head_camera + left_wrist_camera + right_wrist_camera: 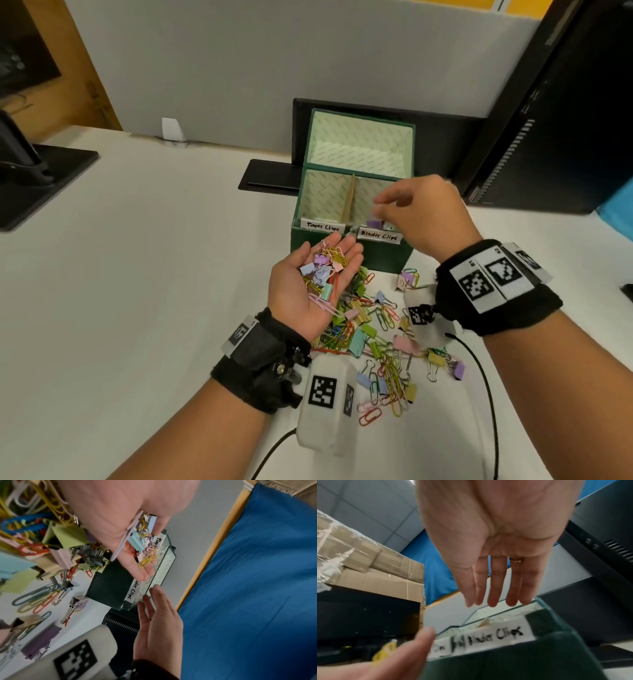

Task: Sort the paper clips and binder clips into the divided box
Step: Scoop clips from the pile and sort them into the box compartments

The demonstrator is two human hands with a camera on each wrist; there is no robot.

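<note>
We see the left hand point(310, 284) palm up just in front of the box point(352, 205), fingers relaxed and flat, cradling a small heap of clips point(322, 272): yellow and pink paper clips mixed with purple, blue and mint binder clips. Its fingertips lie near the "Paper Clips" label point(322, 225).

The right hand point(423, 212) hangs over the right front compartment, above the "Binder Clips" label point(379, 235). From the right wrist view its fingers point(494, 585) are straight and side by side, holding nothing.

We note a purple binder clip point(374, 224) lying in that compartment, just below the right fingertips. A brown divider point(350, 198) splits the front half of the box; the back section stands higher, and we cannot see its floor.

The main pile point(383, 342) of clips is spread on the white table point(137, 274) between the two wrists, just beside the box's front wall.
</note>
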